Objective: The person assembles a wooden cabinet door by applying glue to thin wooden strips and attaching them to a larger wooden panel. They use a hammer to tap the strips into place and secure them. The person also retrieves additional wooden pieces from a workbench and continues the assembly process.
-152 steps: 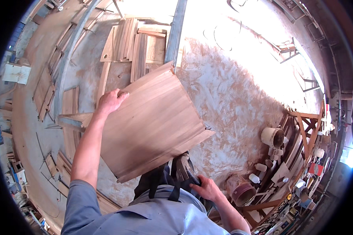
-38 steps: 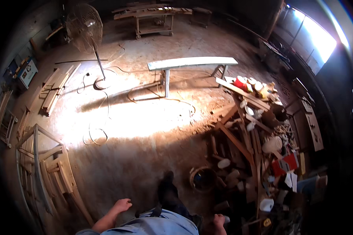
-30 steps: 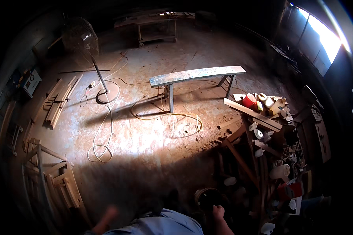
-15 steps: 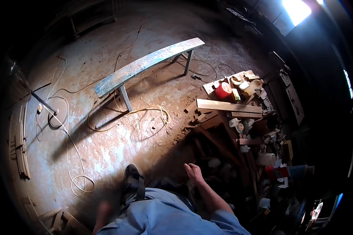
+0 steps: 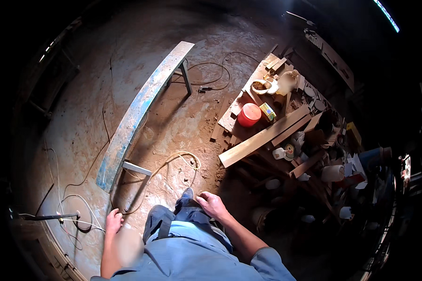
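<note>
Swinging empty, apparently, both hands now: left hand (image 5: 113, 221); right hand (image 5: 213, 205).

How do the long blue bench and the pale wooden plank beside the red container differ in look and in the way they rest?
The long blue bench has worn blue paint; the pale wooden plank is bare, light wood. The bench stands on legs on the dirt floor, while the plank lies across a pile of scraps, by the red container. The bench looks much longer than the plank. Both are long, narrow and lie at a slant in the picture.
</note>
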Demonstrator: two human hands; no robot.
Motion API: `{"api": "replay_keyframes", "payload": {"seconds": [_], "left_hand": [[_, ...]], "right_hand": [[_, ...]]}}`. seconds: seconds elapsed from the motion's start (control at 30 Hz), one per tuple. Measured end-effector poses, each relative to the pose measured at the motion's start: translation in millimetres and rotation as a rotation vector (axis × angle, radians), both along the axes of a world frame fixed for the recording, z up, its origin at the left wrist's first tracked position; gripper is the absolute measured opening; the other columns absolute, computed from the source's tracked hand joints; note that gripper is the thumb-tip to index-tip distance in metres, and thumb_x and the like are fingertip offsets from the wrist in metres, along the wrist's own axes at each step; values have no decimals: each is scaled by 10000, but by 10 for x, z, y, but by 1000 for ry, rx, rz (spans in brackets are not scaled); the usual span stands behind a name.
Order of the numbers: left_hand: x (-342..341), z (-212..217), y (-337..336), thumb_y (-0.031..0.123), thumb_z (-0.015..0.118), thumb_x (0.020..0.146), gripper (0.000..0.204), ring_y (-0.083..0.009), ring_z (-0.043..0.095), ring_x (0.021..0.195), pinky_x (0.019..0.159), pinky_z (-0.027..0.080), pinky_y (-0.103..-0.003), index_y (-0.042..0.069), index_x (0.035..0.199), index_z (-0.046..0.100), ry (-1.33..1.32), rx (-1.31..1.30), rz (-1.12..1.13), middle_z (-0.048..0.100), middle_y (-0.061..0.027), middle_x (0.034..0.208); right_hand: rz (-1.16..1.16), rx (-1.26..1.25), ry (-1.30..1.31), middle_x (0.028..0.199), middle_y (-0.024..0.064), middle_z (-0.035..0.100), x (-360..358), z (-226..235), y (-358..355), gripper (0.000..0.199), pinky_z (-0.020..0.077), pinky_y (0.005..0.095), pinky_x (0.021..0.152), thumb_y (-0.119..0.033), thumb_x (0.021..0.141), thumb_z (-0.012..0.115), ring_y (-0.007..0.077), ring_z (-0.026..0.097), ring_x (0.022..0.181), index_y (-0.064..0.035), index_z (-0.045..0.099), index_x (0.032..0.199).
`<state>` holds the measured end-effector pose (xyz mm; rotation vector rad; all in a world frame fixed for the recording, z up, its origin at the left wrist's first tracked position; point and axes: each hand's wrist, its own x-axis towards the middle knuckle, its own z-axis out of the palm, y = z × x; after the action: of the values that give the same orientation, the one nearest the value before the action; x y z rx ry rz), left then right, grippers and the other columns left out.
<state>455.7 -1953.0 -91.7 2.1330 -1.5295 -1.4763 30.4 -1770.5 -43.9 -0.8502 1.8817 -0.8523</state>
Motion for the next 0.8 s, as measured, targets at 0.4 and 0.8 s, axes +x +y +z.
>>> {"api": "replay_keyframes", "payload": {"seconds": [0.4,0.8], "left_hand": [[-1036,-267,-2176,141,635,865,481,-174,670,739,636,551,-322,-19,1309,540,-325,271,-601,694,-142,1032],[-4047,-477,-5620,155,596,891,463,-134,640,735,619,535,-293,20,1328,528,48,236,-636,681,-83,996]], "right_hand": [[-539,-102,-343,773,37,655,-644,107,-1212,249,489,262,647,-235,925,639,89,577,697,-1,671,1006],[-893,46,-258,754,-5,616,-1588,213,-3355,180,473,227,554,-187,922,643,67,563,611,-15,649,976]]}}
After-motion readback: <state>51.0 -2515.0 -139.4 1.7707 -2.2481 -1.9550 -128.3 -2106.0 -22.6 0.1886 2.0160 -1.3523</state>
